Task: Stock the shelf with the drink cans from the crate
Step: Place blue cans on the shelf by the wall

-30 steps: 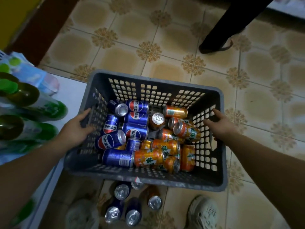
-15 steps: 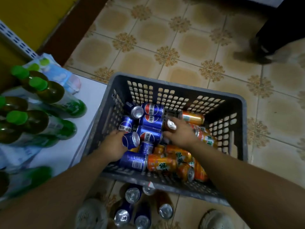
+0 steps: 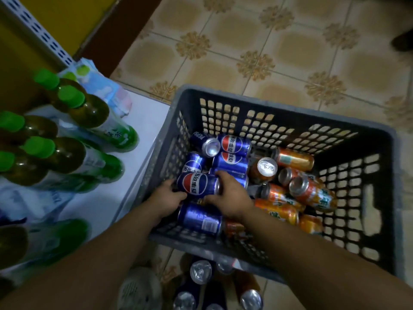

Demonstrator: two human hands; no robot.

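Both my hands have come off the crate's sides and met on one blue can (image 3: 197, 183); half a second back my right was on a different can. At far left, green-capped bottles (image 3: 89, 113) stand on the white shelf (image 3: 145, 121), just beside the grey crate (image 3: 279, 104). My left hand (image 3: 167, 198) curls under the can's left end and my right hand (image 3: 230, 195) wraps its right end. The can lies on its side atop other blue cans, long axis left to right. The shelf is to its left, nearer my left hand. Orange cans (image 3: 310, 193) fill the crate's right half. Patterned floor tiles (image 3: 245, 41) spread beyond, and more cans (image 3: 201, 268) stand below the crate's near edge.
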